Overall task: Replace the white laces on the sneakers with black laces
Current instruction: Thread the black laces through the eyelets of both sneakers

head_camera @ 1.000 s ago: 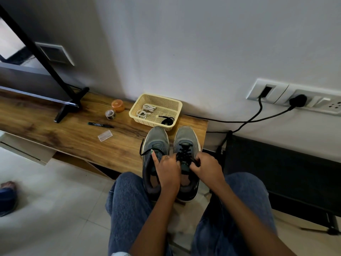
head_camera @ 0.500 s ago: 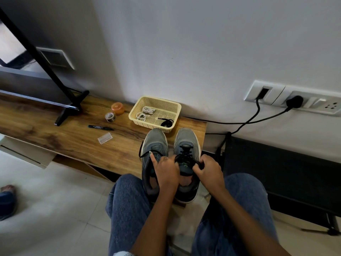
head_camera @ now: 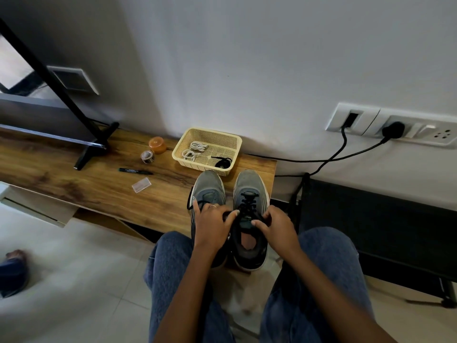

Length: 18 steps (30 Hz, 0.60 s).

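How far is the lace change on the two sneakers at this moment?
Done: the white laces lie in the basket, and the right sneaker is threaded with a black lace. In hand: the left hand and right hand pinch that lace near the tongue. Left: finishing it, then the left sneaker, which shows only a loose black lace.

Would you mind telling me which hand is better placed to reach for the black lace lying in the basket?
Left, probably. The left hand is nearer the basket, on the side of the left sneaker, with a finger extended. The right hand pinches the black lace at the right sneaker.
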Available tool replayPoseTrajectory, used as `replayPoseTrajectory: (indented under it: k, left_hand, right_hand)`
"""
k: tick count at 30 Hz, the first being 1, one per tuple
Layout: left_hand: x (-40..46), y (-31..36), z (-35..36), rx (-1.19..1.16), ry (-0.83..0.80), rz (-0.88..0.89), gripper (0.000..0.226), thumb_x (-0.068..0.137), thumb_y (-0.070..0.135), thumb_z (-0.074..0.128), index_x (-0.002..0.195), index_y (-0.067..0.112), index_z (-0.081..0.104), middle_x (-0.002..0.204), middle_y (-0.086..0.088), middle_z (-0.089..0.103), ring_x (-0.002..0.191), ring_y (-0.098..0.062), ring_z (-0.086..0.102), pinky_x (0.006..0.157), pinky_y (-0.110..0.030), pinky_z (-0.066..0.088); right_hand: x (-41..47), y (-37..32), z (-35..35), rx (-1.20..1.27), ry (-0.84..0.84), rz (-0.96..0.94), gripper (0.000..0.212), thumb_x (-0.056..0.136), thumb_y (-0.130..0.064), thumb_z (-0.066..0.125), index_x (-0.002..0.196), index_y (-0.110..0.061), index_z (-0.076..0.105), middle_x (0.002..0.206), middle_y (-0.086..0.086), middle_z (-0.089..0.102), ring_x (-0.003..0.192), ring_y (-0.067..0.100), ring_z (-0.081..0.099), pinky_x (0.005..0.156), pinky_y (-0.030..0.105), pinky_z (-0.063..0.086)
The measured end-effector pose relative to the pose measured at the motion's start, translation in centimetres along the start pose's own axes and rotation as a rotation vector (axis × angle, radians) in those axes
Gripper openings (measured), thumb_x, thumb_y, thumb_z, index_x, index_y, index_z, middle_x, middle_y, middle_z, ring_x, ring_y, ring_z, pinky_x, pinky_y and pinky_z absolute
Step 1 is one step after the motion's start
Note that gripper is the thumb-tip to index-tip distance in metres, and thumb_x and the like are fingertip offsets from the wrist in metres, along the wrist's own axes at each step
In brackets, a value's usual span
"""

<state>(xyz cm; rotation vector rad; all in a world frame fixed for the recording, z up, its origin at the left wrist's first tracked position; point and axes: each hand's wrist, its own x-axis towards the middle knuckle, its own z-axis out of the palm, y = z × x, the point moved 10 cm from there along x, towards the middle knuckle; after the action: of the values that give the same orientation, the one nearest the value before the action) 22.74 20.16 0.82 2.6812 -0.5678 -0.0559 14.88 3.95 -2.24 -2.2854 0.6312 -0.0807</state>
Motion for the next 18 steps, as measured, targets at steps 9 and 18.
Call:
replayPoseTrajectory:
  k: [9, 18]
  left_hand:
    - [0.6, -0.7, -0.3, -0.056, 0.013, -0.118, 0.021, 0.097, 0.034, 0.052, 0.09, 0.023, 0.068, 0.089, 0.006, 0.068, 0.099, -0.014, 0.057, 0.116, -0.041, -0.013]
    - [0.4, -0.7, -0.3, -0.041, 0.068, -0.163, 0.017, 0.097, 0.027, 0.051, 0.086, 0.017, 0.06, 0.081, 0.001, 0.065, 0.085, -0.017, 0.061, 0.117, -0.04, -0.007]
  right_hand:
    - [-0.7, 0.6, -0.8, 0.16, 0.016, 0.021, 0.034, 0.081, -0.027, 0.074, 0.069, -0.013, 0.046, 0.066, 0.001, 0.051, 0.06, 0.014, 0.045, 0.055, 0.029, 0.035]
    - [-0.6, 0.3, -1.2, 0.12, 0.013, 0.061, 0.035, 0.087, -0.018, 0.067, 0.067, -0.014, 0.038, 0.062, 0.002, 0.046, 0.058, 0.013, 0.043, 0.052, 0.027, 0.033]
